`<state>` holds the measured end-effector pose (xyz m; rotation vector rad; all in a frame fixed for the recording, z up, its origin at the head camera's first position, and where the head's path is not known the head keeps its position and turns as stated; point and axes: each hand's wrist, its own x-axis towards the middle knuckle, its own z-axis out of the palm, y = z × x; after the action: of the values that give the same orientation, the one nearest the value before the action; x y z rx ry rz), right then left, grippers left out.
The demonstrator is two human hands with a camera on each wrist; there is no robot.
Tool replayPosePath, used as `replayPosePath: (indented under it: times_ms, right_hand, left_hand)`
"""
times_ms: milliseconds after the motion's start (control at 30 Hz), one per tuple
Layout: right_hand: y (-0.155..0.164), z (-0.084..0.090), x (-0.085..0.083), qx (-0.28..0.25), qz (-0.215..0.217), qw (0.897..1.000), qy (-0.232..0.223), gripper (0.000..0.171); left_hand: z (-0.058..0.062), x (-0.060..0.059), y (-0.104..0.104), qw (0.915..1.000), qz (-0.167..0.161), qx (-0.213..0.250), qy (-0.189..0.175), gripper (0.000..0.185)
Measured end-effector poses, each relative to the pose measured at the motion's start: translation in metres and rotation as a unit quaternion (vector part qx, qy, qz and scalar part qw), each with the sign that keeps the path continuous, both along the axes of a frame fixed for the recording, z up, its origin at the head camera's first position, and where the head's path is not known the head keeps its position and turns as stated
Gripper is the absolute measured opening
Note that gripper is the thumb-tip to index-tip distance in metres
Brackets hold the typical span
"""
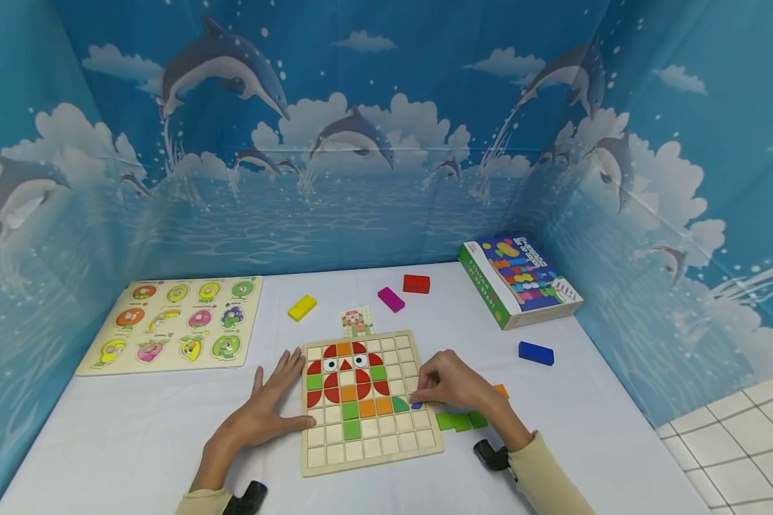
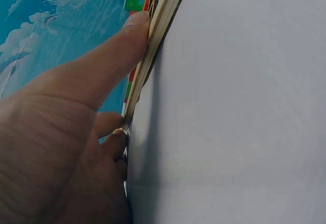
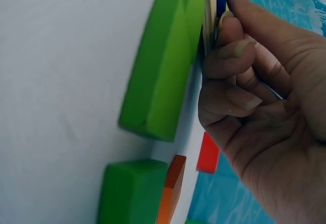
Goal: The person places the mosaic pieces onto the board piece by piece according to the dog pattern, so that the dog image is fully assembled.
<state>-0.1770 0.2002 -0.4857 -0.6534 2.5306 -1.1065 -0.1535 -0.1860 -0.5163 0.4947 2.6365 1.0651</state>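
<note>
My right hand (image 1: pixel 452 385) pinches a small blue tile (image 1: pixel 416 405) between curled fingertips at the right side of the wooden grid board (image 1: pixel 367 400), just beside the green quarter-round piece (image 1: pixel 399 405). From the right wrist view I can only see a sliver of blue at the board's edge, so I cannot tell whether the tile is already seated in its cell. My left hand (image 1: pixel 272 400) lies flat with fingers spread on the counter (image 1: pixel 135 436), its thumb and fingertips pressed against the board's left edge.

I judge the step in hand to be setting this blue tile into the mosaic, which already shows a red, orange and green figure with 2 eyes. The next move calls for squaring the tile to its cell and pressing it down level while my left hand braces the board.

Just right of the board lie green blocks (image 1: pixel 460 420) and an orange piece (image 1: pixel 501 390). Farther out are a blue block (image 1: pixel 536 352), a red block (image 1: pixel 416 284), a magenta block (image 1: pixel 391 299), a yellow block (image 1: pixel 302 307), the pattern card (image 1: pixel 357 322), the game box (image 1: pixel 518 280) and a fruit peg puzzle (image 1: pixel 177 323).
</note>
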Motion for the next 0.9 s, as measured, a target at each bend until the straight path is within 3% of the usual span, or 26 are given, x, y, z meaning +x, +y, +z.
replayPosePath:
  times_ms: [333, 567, 767, 900]
  right_hand:
    - [0.004, 0.001, 0.0, 0.024, -0.026, 0.999, 0.04, 0.017]
    - [0.031, 0.011, -0.002, 0.019, -0.005, 0.999, 0.035, 0.005]
    - [0.059, 0.015, 0.007, 0.011, 0.025, 0.999, 0.017, 0.019]
    - [0.07, 0.01, 0.015, 0.016, 0.02, 1.0, 0.009, 0.026]
  left_hand:
    - [0.0, 0.0, 0.0, 1.0, 0.001, 0.0, -0.004, 0.12]
    - [0.0, 0.0, 0.0, 1.0, 0.0, 0.0, -0.008, 0.121]
    - [0.0, 0.0, 0.0, 1.0, 0.0, 0.001, -0.008, 0.121]
    - [-0.001, -0.001, 0.0, 1.0, -0.001, 0.001, -0.006, 0.121]
